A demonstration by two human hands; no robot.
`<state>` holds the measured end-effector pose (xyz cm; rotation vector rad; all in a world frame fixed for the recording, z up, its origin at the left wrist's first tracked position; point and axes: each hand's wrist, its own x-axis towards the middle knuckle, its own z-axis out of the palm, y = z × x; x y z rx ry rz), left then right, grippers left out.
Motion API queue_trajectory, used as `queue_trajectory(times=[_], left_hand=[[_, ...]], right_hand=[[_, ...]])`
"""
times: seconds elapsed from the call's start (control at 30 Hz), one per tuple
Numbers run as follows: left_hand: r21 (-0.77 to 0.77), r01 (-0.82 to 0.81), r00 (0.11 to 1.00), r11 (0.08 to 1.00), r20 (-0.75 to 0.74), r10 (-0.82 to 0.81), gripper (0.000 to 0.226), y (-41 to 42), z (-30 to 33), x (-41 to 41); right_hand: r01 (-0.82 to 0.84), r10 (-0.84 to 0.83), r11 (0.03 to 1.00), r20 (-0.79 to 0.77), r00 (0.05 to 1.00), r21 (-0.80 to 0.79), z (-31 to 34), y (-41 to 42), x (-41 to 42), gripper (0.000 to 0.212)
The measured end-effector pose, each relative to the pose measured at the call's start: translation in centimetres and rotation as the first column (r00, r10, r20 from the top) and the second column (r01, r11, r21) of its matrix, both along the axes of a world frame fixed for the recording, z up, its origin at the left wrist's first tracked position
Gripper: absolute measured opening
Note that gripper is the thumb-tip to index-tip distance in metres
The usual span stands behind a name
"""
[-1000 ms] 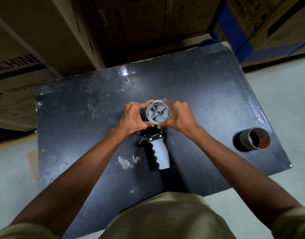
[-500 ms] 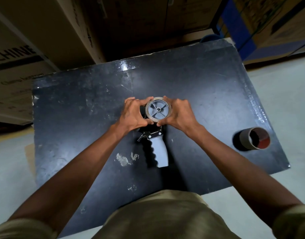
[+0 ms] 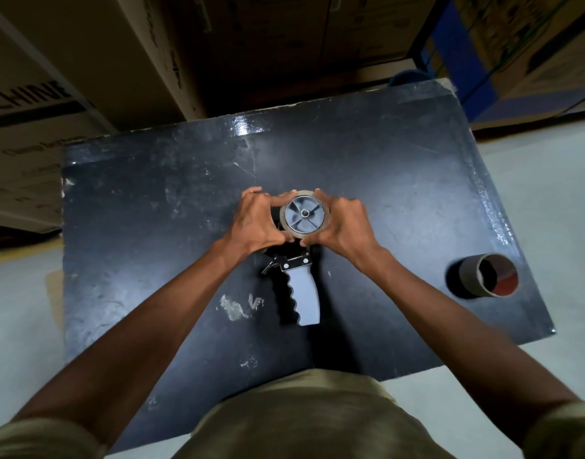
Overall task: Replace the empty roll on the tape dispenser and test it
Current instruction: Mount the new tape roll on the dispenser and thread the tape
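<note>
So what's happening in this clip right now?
A person is fitting a tape roll onto a tape dispenser that lies on a dark table. The left hand and the right hand pinch the roll's rim from either side, over the grey hub. A brown cardboard core, probably the old one, stands apart near the table's right edge.

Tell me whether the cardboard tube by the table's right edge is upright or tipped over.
Tipped over. The cardboard tube lies on its side on the black table, its open end toward the camera, showing the hollow inside.
</note>
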<state>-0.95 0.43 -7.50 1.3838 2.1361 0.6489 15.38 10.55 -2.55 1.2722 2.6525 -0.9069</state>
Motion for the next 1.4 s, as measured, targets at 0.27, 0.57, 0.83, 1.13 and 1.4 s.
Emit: queue_trajectory(times=[0.27,0.57,0.83,1.13,1.4], left_hand=[[-0.006,0.028,0.999,1.000,-0.045,-0.028,0.101,0.4,-0.2,0.1],[0.004,0.064,0.990,0.998,-0.127,-0.063,0.101,0.3,-0.2,0.3],[-0.117,0.125,0.971,0.985,-0.190,-0.146,0.117,-0.9,2.1,0.2],[0.008,-0.097,0.948,0.995,-0.304,0.095,0.052,-5.3,0.5,1.2],[0.026,-0.130,0.937,0.991,-0.322,0.131,0.028,-4.1,0.3,2.0]], right_hand=[[0.001,-0.001,1.000,-0.008,1.000,0.001,-0.1,0.0,0.1,0.105],[0.008,-0.008,1.000,-0.026,1.000,-0.007,0.1,-0.4,0.3,0.099],[0.003,-0.004,1.000,-0.022,1.000,-0.026,-0.4,-0.7,0.6,0.092],[-0.008,0.010,0.995,0.016,1.000,-0.099,-0.5,-0.9,0.5,0.120],[0.194,-0.268,0.942,-0.269,0.925,-0.272,-1.7,-4.4,3.1,0.092]])
